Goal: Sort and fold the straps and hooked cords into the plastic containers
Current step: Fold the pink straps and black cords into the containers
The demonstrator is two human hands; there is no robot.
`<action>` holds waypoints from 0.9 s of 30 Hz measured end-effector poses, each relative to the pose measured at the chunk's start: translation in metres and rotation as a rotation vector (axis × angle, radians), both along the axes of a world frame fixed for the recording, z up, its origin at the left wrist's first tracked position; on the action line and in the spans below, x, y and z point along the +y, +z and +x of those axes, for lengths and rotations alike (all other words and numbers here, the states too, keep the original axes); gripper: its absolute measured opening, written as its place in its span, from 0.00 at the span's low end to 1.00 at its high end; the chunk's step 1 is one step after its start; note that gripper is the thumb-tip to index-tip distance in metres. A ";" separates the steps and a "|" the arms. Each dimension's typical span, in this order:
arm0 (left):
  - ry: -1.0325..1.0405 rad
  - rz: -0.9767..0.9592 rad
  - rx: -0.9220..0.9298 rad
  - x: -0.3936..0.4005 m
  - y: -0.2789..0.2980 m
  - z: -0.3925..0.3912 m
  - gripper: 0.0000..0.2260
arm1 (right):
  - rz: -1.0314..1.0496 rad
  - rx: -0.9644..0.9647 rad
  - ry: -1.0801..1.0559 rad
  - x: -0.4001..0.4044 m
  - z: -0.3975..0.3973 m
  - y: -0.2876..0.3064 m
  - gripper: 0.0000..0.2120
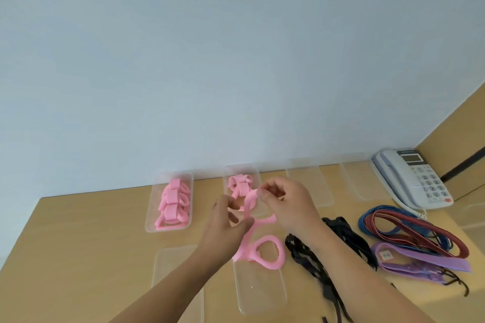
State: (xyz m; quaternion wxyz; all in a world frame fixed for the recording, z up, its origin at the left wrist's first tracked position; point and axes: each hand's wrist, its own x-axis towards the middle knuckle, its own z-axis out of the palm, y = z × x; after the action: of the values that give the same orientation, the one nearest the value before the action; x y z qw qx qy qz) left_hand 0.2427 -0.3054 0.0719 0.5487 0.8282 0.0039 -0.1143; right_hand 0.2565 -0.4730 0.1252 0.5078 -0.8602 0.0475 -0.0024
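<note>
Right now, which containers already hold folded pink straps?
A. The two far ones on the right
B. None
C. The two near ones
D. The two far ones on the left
D: folded pink straps fill the far-left container and the one beside it; the rest look empty.

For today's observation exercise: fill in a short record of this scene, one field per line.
Setting: wooden table
Left hand: holds pink strap
Right hand: pinches the strap's upper end
Filled boxes: two clear boxes with folded pink straps
Waiting: black straps, red and blue cords, purple strap
Also there: telephone
</note>
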 end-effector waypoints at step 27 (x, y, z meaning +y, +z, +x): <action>-0.160 -0.591 -0.044 0.041 0.131 -0.089 0.13 | 0.071 -0.426 -0.031 0.046 -0.133 0.095 0.12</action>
State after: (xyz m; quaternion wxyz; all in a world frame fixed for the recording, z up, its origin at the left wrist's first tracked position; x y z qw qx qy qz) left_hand 0.1535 -0.2641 0.2028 0.7550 0.6328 -0.1063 -0.1354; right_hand 0.1237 -0.4270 0.2198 0.5361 -0.8211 -0.0477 -0.1902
